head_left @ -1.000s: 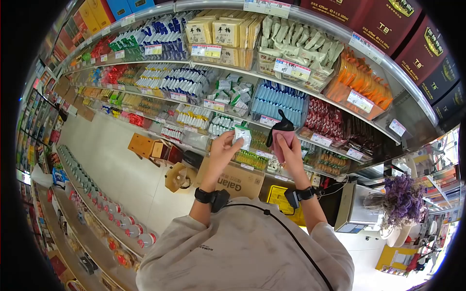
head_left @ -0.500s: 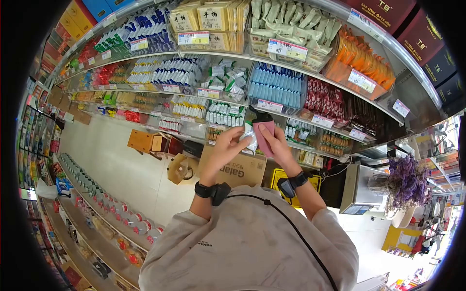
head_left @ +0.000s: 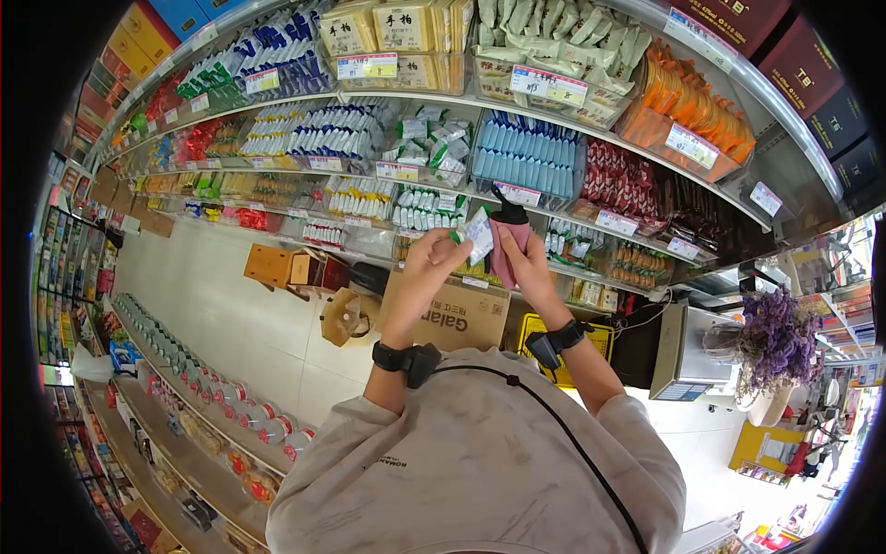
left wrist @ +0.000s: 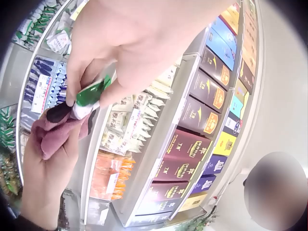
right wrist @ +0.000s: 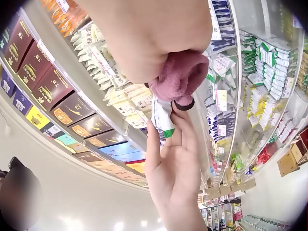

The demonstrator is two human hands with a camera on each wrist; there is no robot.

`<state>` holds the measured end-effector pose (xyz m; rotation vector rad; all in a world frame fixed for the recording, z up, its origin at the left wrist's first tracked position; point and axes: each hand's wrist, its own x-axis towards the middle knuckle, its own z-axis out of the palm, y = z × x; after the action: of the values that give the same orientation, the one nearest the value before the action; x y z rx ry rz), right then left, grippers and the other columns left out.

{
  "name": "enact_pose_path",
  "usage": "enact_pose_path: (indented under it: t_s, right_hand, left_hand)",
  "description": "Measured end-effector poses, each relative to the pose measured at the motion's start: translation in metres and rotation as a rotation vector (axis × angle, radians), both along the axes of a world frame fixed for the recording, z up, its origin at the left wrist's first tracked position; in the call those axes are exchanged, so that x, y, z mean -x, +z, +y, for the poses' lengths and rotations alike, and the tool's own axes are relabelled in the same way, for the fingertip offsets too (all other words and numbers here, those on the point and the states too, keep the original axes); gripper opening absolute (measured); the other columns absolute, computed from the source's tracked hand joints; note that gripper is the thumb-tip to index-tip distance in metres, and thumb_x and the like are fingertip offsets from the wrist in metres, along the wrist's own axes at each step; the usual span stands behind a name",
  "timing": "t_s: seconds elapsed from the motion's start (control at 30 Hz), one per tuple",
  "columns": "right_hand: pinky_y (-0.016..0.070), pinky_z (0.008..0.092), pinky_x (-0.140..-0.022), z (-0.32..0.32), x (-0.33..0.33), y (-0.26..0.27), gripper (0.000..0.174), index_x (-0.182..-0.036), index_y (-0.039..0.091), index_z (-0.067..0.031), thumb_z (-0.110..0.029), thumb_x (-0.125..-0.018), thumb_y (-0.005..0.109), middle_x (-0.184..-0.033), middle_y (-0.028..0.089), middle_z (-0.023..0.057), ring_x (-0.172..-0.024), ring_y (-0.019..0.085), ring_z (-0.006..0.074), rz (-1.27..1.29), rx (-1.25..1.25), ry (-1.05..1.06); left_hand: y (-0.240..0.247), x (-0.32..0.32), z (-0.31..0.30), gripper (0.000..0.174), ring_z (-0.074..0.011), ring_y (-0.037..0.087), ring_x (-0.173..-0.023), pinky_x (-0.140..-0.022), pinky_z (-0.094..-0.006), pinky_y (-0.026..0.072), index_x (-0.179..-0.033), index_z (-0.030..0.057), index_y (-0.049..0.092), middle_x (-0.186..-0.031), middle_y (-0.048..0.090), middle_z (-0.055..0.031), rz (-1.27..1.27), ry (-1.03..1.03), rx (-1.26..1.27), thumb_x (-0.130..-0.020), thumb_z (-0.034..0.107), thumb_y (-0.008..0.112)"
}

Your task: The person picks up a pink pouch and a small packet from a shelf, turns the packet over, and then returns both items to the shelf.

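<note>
In the head view my left hand (head_left: pixel 427 268) pinches a small white-and-green snack packet (head_left: pixel 478 237) between thumb and fingers, tilted toward the right. Beside it my right hand (head_left: pixel 530 263) grips a fuzzy pink cloth (head_left: pixel 499 264) with a black part (head_left: pixel 509 212) sticking out on top. Cloth and packet are side by side in front of the shelves. The left wrist view shows the packet's green end (left wrist: pixel 91 94) near the left fingers, close against the cloth (left wrist: pixel 60 138). From the right wrist, the cloth (right wrist: pixel 175 79) bunches under my right hand and overlaps the packet's white side (right wrist: pixel 161 113).
Tiered shelves ahead hold bins of wrapped snacks, including blue packets (head_left: pixel 526 157) and orange ones (head_left: pixel 692 111), with price tags (head_left: pixel 549 85) along the edges. Below stand a cardboard box (head_left: pixel 452 314) and a yellow basket (head_left: pixel 591 343). A low shelf with bottles (head_left: pixel 254 415) runs behind at left.
My hands have come together from being apart, bringing the cloth up to the packet. Over the last half second the packet has turned and shows its white face tilted right.
</note>
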<state>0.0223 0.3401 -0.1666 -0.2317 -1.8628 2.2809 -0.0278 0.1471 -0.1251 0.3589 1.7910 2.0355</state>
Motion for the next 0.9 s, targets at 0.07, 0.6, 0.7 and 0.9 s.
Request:
enact_pose_path:
  t_s: [0.07, 0.6, 0.7, 0.9]
  right_hand:
    - [0.0466, 0.0226, -0.070, -0.002, 0.001, 0.001, 0.028, -0.108, 0.066, -0.0001, -0.026, -0.103, 0.059, -0.090, 0.065, -0.0022, -0.079, 0.055, 0.0046, 0.031, 0.060, -0.012]
    - [0.0463, 0.0232, -0.065, -0.005, 0.014, 0.020, 0.025, -0.110, 0.065, 0.0002, -0.022, -0.100, 0.064, -0.086, 0.065, -0.0024, -0.074, 0.054, 0.0042, 0.113, -0.063, -0.093]
    - [0.0463, 0.0232, -0.065, -0.005, 0.015, 0.018, 0.024, -0.109, 0.065, 0.0004, -0.022, -0.100, 0.064, -0.086, 0.065, -0.0025, -0.074, 0.054, 0.0041, 0.098, -0.089, -0.150]
    - [0.0463, 0.0231, -0.067, -0.015, 0.016, 0.016, 0.023, -0.110, 0.065, 0.0003, -0.020, -0.100, 0.064, -0.089, 0.066, -0.0020, -0.077, 0.055, 0.0038, 0.159, -0.072, -0.296]
  left_hand:
    - [-0.013, 0.005, -0.004, 0.028, -0.0083, 0.062, -0.093, -0.080, -0.0233, 0.0478, -0.115, -0.0020, 0.061, -0.100, 0.069, -0.0045, 0.025, 0.023, 0.008, -0.093, 0.011, 0.072]
    - [-0.006, 0.000, 0.004, 0.026, -0.0127, 0.067, -0.091, -0.079, -0.0274, 0.0562, -0.113, -0.0074, 0.065, -0.102, 0.071, -0.0098, 0.071, 0.094, -0.034, -0.092, 0.007, 0.072]
    - [-0.005, 0.000, 0.004, 0.030, -0.0138, 0.068, -0.091, -0.081, -0.0274, 0.0565, -0.117, -0.0078, 0.065, -0.103, 0.071, -0.0108, 0.052, 0.085, -0.043, -0.092, 0.006, 0.072]
    - [-0.002, -0.003, 0.006, 0.028, -0.0127, 0.068, -0.089, -0.081, -0.0265, 0.0558, -0.115, -0.0070, 0.067, -0.101, 0.072, -0.0107, 0.115, 0.104, -0.048, -0.092, 0.006, 0.072]
